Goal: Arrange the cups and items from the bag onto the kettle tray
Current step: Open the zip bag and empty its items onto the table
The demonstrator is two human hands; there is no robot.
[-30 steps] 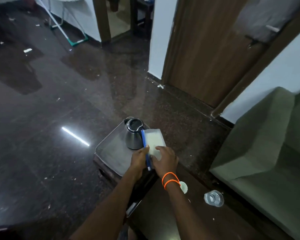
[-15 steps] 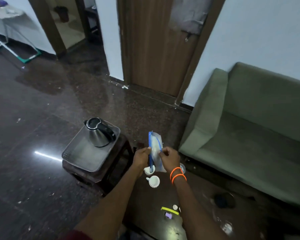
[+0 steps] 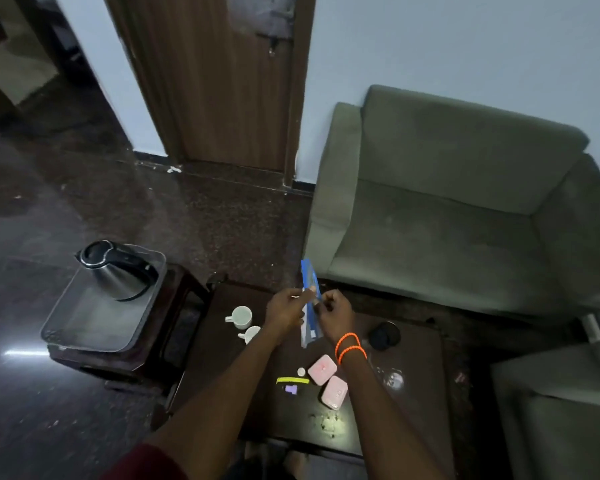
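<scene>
Both hands hold a clear zip bag (image 3: 309,308) with a blue strip upright over the dark low table (image 3: 416,382). My left hand (image 3: 284,311) pinches one side of its top and my right hand (image 3: 335,315), with orange bands at the wrist, pinches the other. Two white cups (image 3: 240,317) (image 3: 251,334) stand on the table just left of my left hand. The steel kettle (image 3: 118,271) sits at the far end of the grey tray (image 3: 84,327), on a small stool to the left.
Two pink boxes (image 3: 322,368) (image 3: 334,392), a yellow strip (image 3: 292,380), a purple piece (image 3: 290,389) and a white disc (image 3: 301,371) lie on the table near me. A dark round object (image 3: 383,336) and a clear glass item (image 3: 394,379) sit to the right. A green sofa (image 3: 447,216) stands beyond.
The view swung right from the tray to the low table. Both hands carried the bag away from the kettle and now hold it upright above the table.
</scene>
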